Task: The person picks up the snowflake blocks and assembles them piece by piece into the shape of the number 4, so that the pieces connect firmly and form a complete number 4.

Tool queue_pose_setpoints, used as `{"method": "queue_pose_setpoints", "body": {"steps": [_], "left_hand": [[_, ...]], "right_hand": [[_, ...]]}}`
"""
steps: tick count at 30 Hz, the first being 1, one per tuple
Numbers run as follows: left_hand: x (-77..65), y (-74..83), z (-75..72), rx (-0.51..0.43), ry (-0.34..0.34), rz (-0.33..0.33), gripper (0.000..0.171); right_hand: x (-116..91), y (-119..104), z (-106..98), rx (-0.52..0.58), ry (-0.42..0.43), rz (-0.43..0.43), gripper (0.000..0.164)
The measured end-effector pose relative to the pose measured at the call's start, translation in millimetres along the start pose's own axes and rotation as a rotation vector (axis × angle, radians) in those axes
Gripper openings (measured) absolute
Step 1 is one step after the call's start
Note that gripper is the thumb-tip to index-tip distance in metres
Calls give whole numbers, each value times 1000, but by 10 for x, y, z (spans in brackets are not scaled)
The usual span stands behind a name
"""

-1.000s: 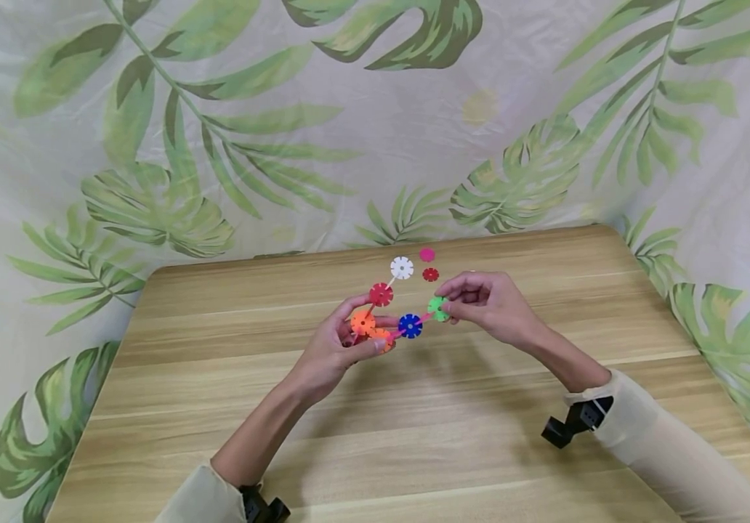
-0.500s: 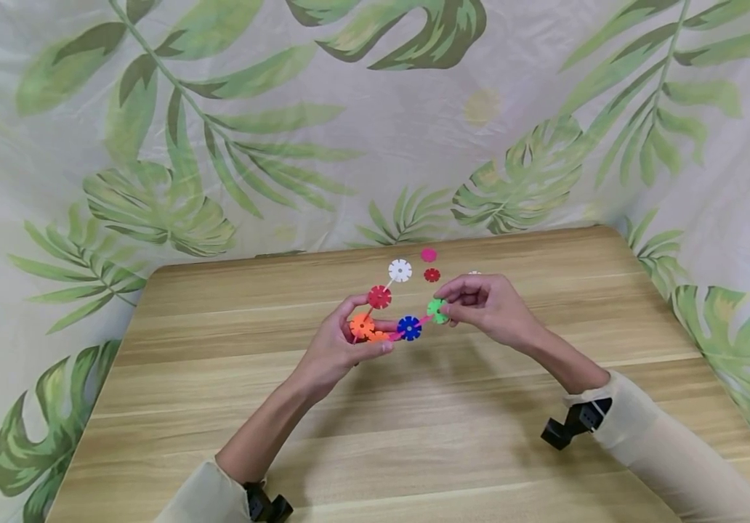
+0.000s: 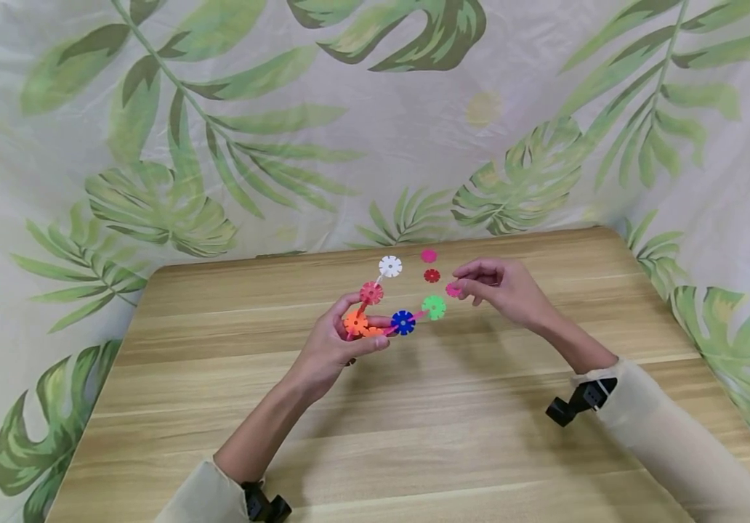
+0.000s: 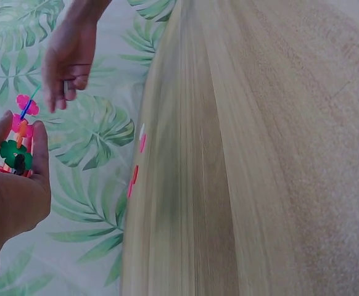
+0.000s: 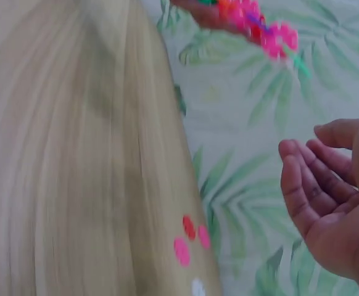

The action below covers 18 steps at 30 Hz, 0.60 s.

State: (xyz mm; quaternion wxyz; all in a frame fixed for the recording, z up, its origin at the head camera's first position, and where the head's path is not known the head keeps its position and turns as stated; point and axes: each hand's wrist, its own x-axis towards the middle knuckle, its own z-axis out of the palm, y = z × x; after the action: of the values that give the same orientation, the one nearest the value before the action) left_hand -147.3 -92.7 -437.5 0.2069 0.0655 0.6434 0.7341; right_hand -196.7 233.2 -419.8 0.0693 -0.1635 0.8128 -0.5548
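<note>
In the head view my left hand [image 3: 323, 356] grips a chain of notched snowflake discs, raised over the table. One arm of it carries a red disc [image 3: 371, 293] and ends in a white disc [image 3: 390, 266]. Its other arm runs through a blue disc [image 3: 403, 322] to a green disc [image 3: 434, 307]. An orange disc [image 3: 356, 322] sits by the left fingers, and a dark green disc [image 4: 13, 154] shows in the left wrist view. My right hand [image 3: 506, 290] is apart from the chain; the right wrist view shows its loosely bent fingers [image 5: 300, 185] holding nothing.
On the wooden table [image 3: 453, 450] lie a loose pink disc [image 3: 429, 256], a red disc [image 3: 432, 276] and another pink disc [image 3: 453, 290] near the right fingertips. A white disc [image 5: 198, 287] shows in the right wrist view. A leaf-print cloth [image 3: 375, 145] hangs behind.
My right hand has let go of the green disc and moved a little up and to the right. The chain in my left hand has shifted slightly left.
</note>
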Motion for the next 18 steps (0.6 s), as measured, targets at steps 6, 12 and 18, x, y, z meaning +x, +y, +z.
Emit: {"method": "queue_pose_setpoints", "body": {"steps": [6, 12, 18], "left_hand": [[-6, 15, -18, -20, 13, -8, 74], [-12, 37, -38, -32, 29, -11, 73], [-15, 36, -63, -49, 51, -10, 73]], "right_hand": [[113, 271, -214, -130, 56, 115, 27], [203, 535, -321, -265, 97, 144, 27], [326, 752, -343, -371, 91, 118, 25]]}}
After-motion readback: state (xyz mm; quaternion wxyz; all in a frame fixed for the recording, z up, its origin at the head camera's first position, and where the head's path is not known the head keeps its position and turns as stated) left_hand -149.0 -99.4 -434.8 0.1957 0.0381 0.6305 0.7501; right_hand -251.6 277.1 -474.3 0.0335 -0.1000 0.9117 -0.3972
